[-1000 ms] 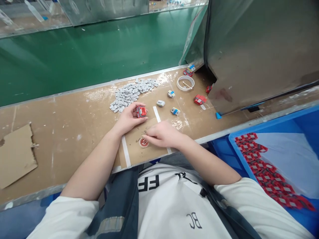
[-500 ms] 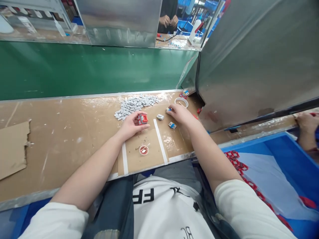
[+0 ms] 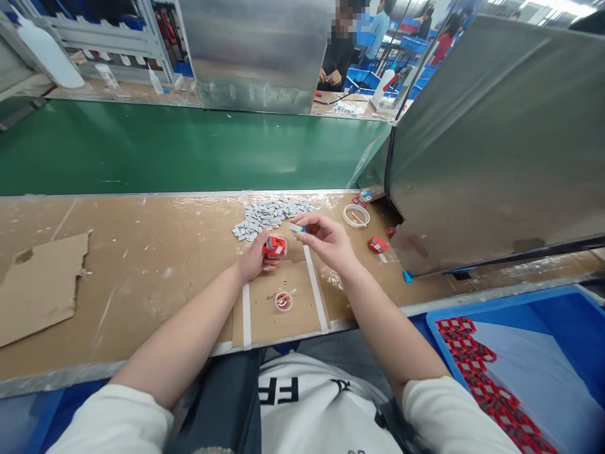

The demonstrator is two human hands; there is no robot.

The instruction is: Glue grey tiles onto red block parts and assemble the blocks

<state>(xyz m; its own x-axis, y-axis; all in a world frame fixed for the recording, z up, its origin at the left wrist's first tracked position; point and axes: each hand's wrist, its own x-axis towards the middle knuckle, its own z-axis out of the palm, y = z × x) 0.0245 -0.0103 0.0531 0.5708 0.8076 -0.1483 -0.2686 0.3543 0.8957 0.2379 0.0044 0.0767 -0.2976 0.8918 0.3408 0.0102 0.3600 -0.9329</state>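
Left hand (image 3: 254, 258) grips red toy-vehicle body (image 3: 275, 247) from side, probably keeping upper face exposed. Just beside it, right hand (image 3: 329, 241) pinches small white-and-blue piece (image 3: 297, 228), likely leaving white end free. Shallow cup (image 3: 284, 302), red inside, sits on counter (image 3: 155, 271) nearer wearer than both hands, presumably for easy reach. Vehicle's underside hidden; piece's gripped end covered.

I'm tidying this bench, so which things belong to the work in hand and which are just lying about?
In use, it seems:
- red piece, in the left hand
- white-and-blue piece, in the right hand
- probably the cup of red stuff

Apparently just lying about:
- torn cardboard
- blue scrap
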